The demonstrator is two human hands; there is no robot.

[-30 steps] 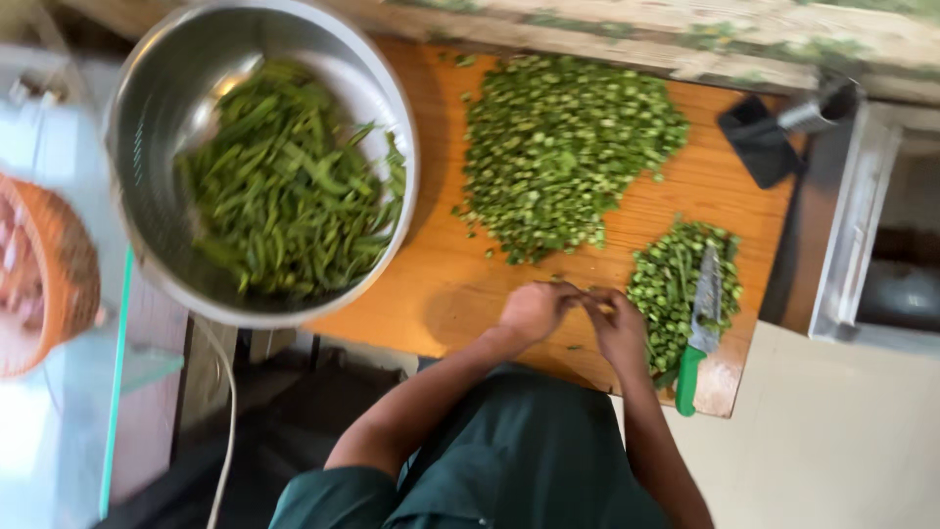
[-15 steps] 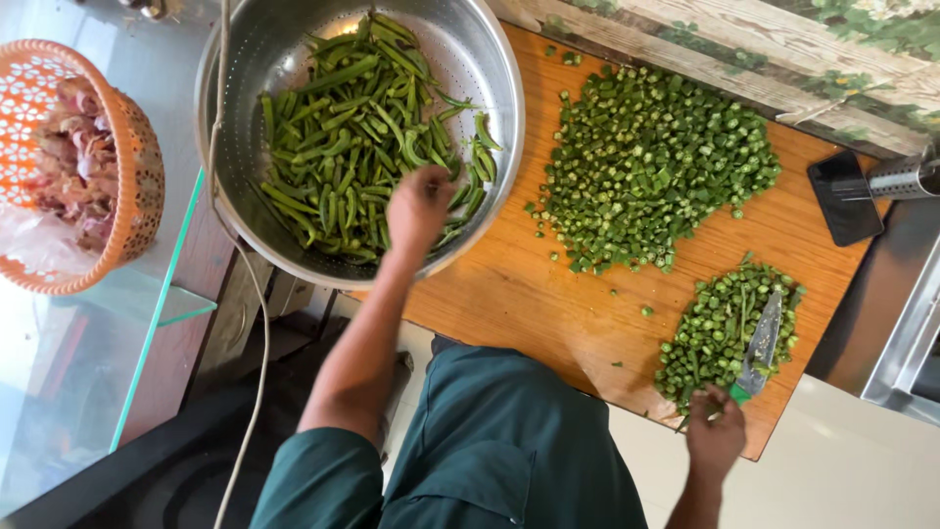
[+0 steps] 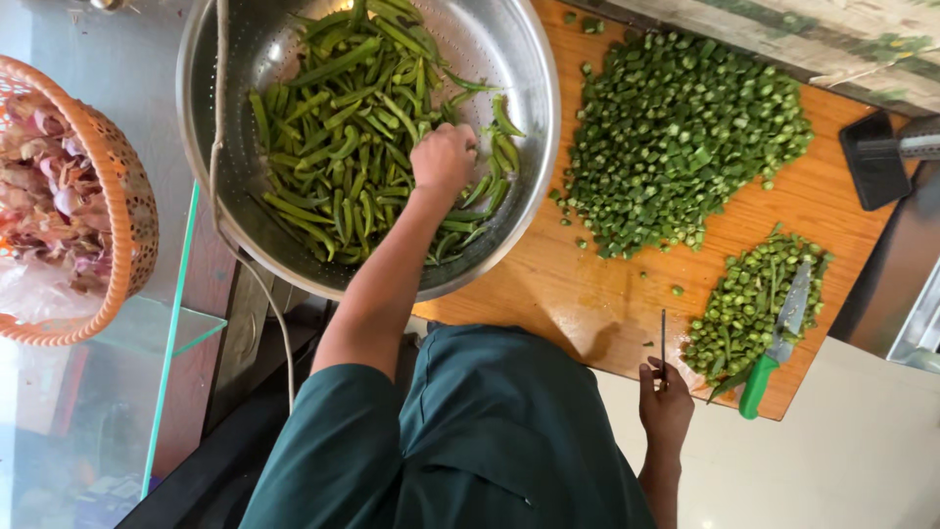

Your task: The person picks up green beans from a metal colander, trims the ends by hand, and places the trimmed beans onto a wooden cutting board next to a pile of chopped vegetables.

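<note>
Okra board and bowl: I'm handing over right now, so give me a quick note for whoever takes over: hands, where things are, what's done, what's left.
Left hand: knuckles up among the whole okra pods in the steel bowl; its grasp is hidden.
Right hand: at the near edge of the wooden board, closed on a thin blade seen edge-on.
Green-handled knife: lying on the small pile of sliced okra.
Done: a large pile of slices at the far side of the board, plus the small pile.
Left: many uncut pods in the bowl.
</note>
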